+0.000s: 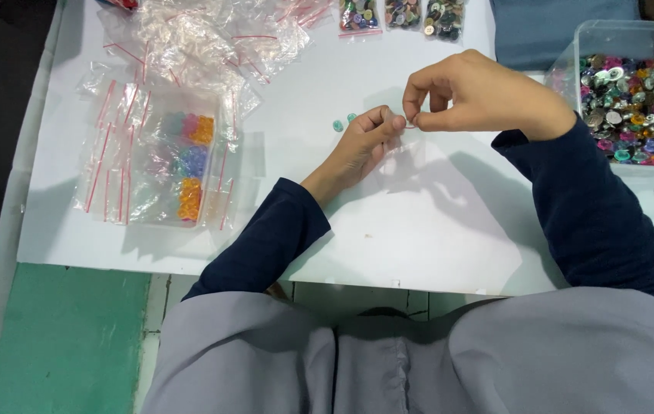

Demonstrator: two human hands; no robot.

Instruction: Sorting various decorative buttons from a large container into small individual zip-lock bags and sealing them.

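Both hands meet over the middle of the white table (388,230). The left hand (361,146) has its fingertips pinched together, and the right hand (469,96) is curled with thumb and forefinger pinched right against them. Between the two there's something tiny and clear, looks like a small plastic bag (411,124), but honestly it's too small to be sure whether a button is already in it.

Two little green buttons (344,122) lie on the table just beside the left fingertips. The tub of mixed buttons (630,107) sits at the right edge, near the right wrist. On the left there's a box of coloured buttons (185,165) under a heap of empty zip bags (204,38), and three filled bags (403,15) are lined up at the far edge.

My take on doing this bit well: pinch each side of the bag mouth separately and keep it low over the table, so anything that slips lands close by the green ones instead of rolling off. Don't squeeze hard, thin plastic just sticks shut.
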